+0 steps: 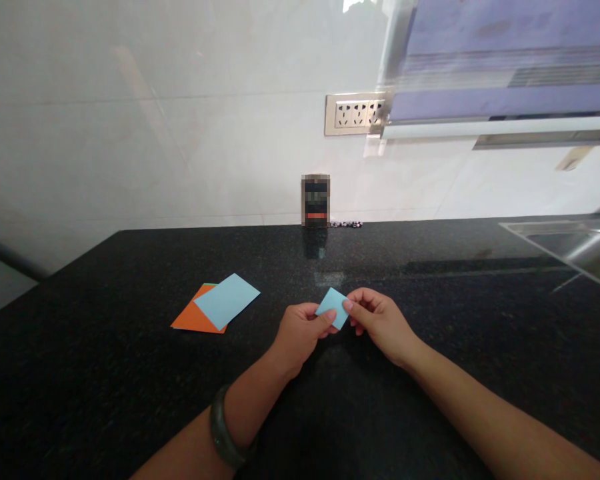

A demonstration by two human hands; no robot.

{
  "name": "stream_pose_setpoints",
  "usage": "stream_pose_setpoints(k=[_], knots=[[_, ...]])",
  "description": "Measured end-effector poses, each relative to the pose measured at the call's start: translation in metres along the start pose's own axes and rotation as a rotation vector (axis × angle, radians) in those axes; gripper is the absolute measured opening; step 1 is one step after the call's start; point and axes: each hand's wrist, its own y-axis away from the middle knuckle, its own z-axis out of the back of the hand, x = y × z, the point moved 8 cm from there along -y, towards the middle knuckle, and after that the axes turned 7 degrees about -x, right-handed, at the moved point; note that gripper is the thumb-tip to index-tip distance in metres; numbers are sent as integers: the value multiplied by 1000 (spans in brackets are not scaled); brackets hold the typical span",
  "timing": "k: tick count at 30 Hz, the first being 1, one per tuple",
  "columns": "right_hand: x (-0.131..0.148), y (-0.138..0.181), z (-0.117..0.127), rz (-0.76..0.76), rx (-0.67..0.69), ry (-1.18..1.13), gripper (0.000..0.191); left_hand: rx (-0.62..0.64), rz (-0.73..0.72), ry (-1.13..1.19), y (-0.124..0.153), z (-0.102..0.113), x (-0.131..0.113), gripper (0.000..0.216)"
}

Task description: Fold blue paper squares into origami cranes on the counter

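Bare forearms (pixel 460 387) end in fingers (pixel 323 323) closely pinching small blue paper (pixel 334 302).

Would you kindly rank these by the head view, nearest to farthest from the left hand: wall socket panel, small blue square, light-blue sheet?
1. Small blue square: held in the left hand.
2. Light-blue sheet: to its left, partly over the orange sheet.
3. Wall socket panel: up on the wall ahead.

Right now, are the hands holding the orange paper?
No, the orange paper lies on the counter, partly under a blue sheet, while the left hand and right hand hold a small blue paper.
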Motion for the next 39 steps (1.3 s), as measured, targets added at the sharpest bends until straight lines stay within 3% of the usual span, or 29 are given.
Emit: stream_pose_setpoints(k=[6,11,21,39], knots=[[-8,-6,-7,41,65,46,20,-8,55,49,-6,5,3,27],[-13,-6,-6,23,-102,-132,30,-75,107,144,-10,13,5,22],[-13,-6,-5,42,-149,-65,25,-106,100,205,-15,16,7,23],[-12,-5,-2,166,-190,24,23,-33,71,240,-17,10,7,22]])
